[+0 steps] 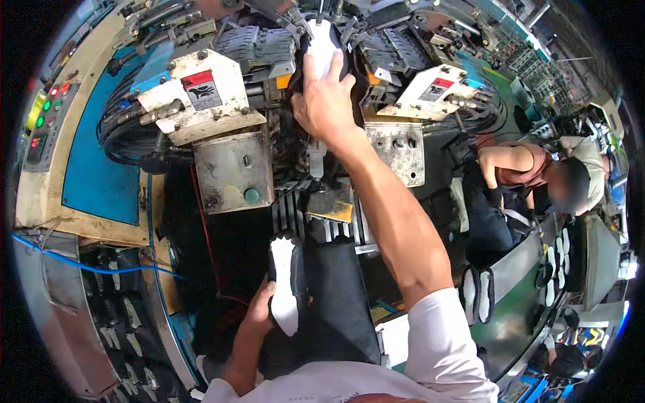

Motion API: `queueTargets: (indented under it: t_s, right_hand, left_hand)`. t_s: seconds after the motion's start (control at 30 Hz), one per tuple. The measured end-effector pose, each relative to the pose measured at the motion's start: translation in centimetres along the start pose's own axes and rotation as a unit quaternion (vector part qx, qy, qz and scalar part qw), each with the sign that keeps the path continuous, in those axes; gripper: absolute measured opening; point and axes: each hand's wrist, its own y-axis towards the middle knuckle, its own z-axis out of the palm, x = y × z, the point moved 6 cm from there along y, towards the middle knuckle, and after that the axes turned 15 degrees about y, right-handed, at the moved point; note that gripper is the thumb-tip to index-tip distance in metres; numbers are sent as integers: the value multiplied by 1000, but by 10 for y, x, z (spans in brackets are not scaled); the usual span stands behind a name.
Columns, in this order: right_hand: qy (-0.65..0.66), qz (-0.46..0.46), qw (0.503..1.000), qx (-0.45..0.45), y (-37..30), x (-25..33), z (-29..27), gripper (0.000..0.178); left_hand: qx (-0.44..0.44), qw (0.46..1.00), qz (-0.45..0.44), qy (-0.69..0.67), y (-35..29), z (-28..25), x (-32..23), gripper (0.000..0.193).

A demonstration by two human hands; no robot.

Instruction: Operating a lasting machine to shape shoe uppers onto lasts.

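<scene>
My left hand (261, 303) grips the side of a black shoe upper (301, 272) with a white insole board (285, 289) facing up. This shoe upper is low in front of me, above my lap, its rear edge gathered and scalloped. My right hand (326, 107) reaches forward to the machine, palm down. Its fingers are stretched and apart, touching the white sole face of another shoe upper (323, 43). That shoe upper sits bottom up between the machine's metal clamps (258, 50). My palm covers its near end.
White guard plates (201, 97) with warning labels flank the machine's middle. A button panel (50, 124) stands at the left. Shoe uppers fill a rack (127, 322) lower left. At right, a person (510, 174) sits beside a green conveyor (500, 336) carrying more shoe parts.
</scene>
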Motion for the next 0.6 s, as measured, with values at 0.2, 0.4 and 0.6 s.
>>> queueTargets:
  t_s: [0.2,0.4,0.6]
  right_hand:
    - [16,33,999,29,-4,10,5,86]
    - [223,-95,970,11,-170,8,39,70]
    - [-132,-88,914,374,-428,-70,172,52]
  left_hand:
    - [96,989,104,-40,-73,21,-36,74]
    - [-173,975,139,-17,-183,-25,-8,85]
    - [-537,813,210,85,-356,-106,50,84]
